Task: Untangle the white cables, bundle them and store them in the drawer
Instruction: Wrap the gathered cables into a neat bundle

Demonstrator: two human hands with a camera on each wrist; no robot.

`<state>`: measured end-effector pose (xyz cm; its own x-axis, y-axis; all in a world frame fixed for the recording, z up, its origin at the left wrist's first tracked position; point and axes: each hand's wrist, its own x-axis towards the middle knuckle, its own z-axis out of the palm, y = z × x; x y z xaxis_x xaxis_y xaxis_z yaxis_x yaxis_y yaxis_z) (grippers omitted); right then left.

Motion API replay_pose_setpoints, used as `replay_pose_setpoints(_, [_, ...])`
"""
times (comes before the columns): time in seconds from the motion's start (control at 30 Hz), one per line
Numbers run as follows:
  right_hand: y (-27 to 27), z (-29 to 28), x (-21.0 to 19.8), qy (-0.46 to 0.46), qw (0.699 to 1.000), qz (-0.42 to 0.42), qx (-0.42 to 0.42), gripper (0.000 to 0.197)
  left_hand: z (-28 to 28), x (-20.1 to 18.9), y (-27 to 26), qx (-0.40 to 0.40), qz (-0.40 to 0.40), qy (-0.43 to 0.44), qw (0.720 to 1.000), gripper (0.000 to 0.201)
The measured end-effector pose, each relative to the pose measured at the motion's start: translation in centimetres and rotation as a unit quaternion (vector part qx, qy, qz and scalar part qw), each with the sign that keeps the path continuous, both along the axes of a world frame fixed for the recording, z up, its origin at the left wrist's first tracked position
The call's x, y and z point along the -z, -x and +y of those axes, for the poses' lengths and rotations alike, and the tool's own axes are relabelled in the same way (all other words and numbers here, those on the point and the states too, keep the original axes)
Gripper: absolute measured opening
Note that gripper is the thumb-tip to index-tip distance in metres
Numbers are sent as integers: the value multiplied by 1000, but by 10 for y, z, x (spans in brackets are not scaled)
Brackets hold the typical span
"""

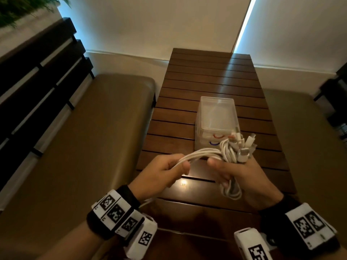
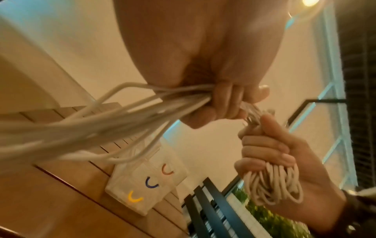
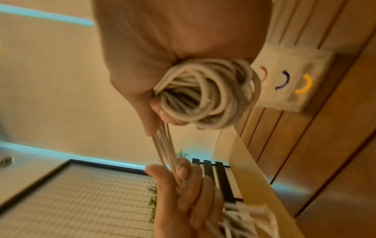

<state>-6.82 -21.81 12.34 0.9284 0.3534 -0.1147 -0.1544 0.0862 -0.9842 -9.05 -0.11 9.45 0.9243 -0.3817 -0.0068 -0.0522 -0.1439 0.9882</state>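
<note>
Both hands hold the white cables (image 1: 210, 153) above the near part of the slatted wooden table (image 1: 206, 76). My right hand (image 1: 232, 173) grips a coiled bundle (image 3: 209, 93); loops hang below its fist (image 2: 272, 185) and the plugs (image 1: 246, 145) stick out above. My left hand (image 1: 169, 169) grips the straight strands (image 3: 164, 146) that run across to the right hand, and loose lengths (image 2: 71, 128) trail out behind it. A small translucent drawer unit (image 1: 216, 117) stands on the table just beyond the hands, its three drawer fronts marked with orange, blue and yellow handles (image 2: 151, 184).
A tan cushioned bench (image 1: 84, 137) with a dark slatted backrest (image 1: 37, 76) runs along the table's left side. Another tan seat (image 1: 293, 117) lies to the right. A plant (image 1: 22, 10) sits at the upper left, a pale wall behind the table.
</note>
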Motion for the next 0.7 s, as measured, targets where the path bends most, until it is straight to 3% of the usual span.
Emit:
replay_pose_setpoints(0.07, [1, 6, 3, -55, 998, 33, 24, 23, -7, 1, -2, -42, -10, 15, 999, 35])
replay_pose_setpoints(0.2, [-2, 7, 10, -82, 996, 32, 0, 66, -17, 2, -1, -68, 75, 56, 993, 50])
replay_pose_setpoints(0.3, [0, 11, 8, -136, 989, 56, 2, 53, -36, -3, 2, -51, 161, 112, 979, 50])
replay_pose_setpoints(0.4, [-1, 12, -1, -168, 982, 84, -10, 41, -49, -11, -2, -35, 142, 84, 986, 50])
replay_pose_setpoints(0.53, [-3, 12, -3, -161, 983, 89, -9, 40, -59, -20, -2, -53, 76, 15, 996, 53])
replay_pose_setpoints(0.63, [1, 11, 2, -183, 978, 98, -7, 50, -64, -25, 1, -54, 41, -38, 997, 59])
replay_pose_setpoints(0.7, [2, 10, 5, -187, 976, 106, -22, 63, -62, -24, -2, -27, 20, -90, 995, 50])
